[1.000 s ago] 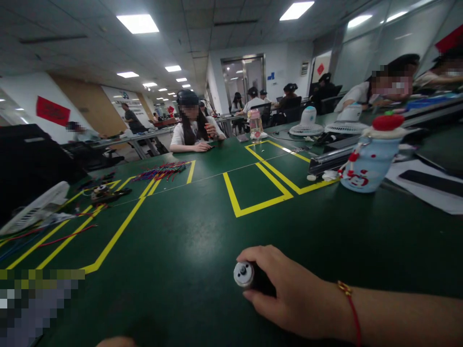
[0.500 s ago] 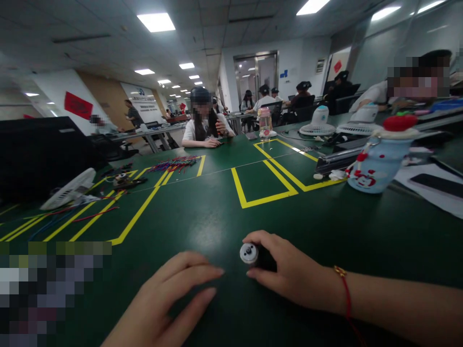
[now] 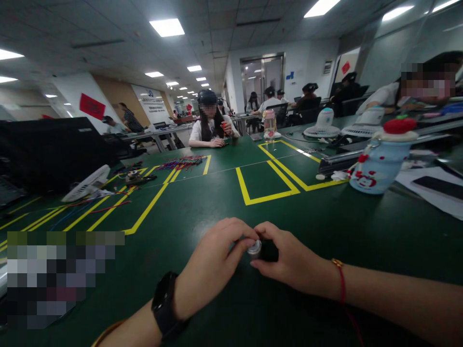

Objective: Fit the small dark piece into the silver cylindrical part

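A small black cylinder with a silver end cap (image 3: 255,247), like a little motor, lies on the green table (image 3: 202,202) near the front edge. My right hand (image 3: 292,262), with a red cord at the wrist, wraps around its black body. My left hand (image 3: 211,265), with a black watch on the wrist, comes in from the left and its fingertips touch the silver end. Most of the black body is hidden under my right fingers.
Yellow tape lines (image 3: 265,195) mark boxes on the table. A blue-and-white bottle with a red cap (image 3: 379,161) stands at the right beside papers. A white fan (image 3: 87,183) and coloured wires (image 3: 181,164) lie at the left. Several people sit at far tables.
My left hand has come up from the bottom edge and reached the silver end of the cylinder. My right hand has kept its grip and shifted slightly away from me.
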The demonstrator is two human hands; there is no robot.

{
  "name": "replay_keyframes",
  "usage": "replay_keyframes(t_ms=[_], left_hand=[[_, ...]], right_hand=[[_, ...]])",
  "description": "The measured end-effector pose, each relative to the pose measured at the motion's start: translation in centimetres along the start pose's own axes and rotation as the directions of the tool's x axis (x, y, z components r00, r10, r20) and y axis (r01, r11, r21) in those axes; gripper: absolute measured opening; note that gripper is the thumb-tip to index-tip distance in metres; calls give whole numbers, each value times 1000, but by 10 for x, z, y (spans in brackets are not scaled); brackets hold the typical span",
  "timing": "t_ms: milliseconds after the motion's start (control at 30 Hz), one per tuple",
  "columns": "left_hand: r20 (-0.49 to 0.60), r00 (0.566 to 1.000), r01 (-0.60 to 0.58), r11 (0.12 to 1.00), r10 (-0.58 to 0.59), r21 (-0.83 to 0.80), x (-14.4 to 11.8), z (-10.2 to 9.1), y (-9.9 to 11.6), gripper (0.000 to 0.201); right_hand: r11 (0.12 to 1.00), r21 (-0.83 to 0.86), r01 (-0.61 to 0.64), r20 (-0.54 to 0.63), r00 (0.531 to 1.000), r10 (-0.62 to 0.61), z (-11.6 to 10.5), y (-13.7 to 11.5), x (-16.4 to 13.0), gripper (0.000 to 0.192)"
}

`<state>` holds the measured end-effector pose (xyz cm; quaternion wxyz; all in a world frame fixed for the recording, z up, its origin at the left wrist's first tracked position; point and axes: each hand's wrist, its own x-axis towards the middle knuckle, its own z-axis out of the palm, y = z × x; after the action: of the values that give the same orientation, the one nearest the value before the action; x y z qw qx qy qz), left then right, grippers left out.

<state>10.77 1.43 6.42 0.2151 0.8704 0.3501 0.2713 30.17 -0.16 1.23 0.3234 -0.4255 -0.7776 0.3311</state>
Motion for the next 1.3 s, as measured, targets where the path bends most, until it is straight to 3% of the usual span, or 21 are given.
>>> replay_keyframes(t_ms=[133, 333, 500, 633, 700, 867, 1000, 1067, 1133, 1200, 1267, 1300], left_hand=[[-96, 993, 76, 997, -75, 9, -7, -3, -7, 11], [115, 976, 190, 980, -183, -53, -18, 10, -23, 15], [112, 973, 207, 977, -200, -58, -25, 11, -29, 15], [-5, 953, 301, 952, -302, -55, -43, -5, -45, 17], [-21, 932, 359, 928, -363, -99, -56, -15, -58, 18], [-22, 877, 458, 849, -480, -262, -83, -30, -84, 27], [-32, 859, 479, 824, -511, -303, -86, -30, -89, 30], [-26, 856, 486, 821, -516, -300, -85, -29, -88, 30], [-15, 856, 490, 822, -516, -290, -84, -29, -87, 30], [0, 857, 496, 824, -516, -276, -84, -29, -86, 30], [17, 854, 505, 820, -520, -270, -84, -29, -86, 30], [23, 852, 509, 817, -523, -271, -85, -30, -86, 31]], right_hand=[[1000, -11, 4, -40, 999, -4, -1, -1, -1, 35], [1000, -30, 5, -51, 999, -6, 2, -2, -1, 34], [998, -59, 20, -50, 999, -23, -6, -4, -3, 34], [977, -215, -10, -170, 985, -28, -42, 15, -20, 45], [942, -321, -99, -258, 966, 14, -70, 33, -38, 50], [781, -429, -453, -502, 839, 210, -138, 78, -92, 46], [688, -458, -563, -553, 787, 275, -163, 90, -111, 39], [629, -575, -524, -584, 801, 134, -157, 80, -105, 50], [563, -727, -392, -531, 842, -99, -136, 61, -87, 58], [577, -804, -140, -334, 911, -244, -102, 35, -61, 52], [694, -712, 102, -52, 979, -197, -61, 11, -31, 37], [761, -634, 140, 33, 987, -155, -41, 2, -16, 36]])
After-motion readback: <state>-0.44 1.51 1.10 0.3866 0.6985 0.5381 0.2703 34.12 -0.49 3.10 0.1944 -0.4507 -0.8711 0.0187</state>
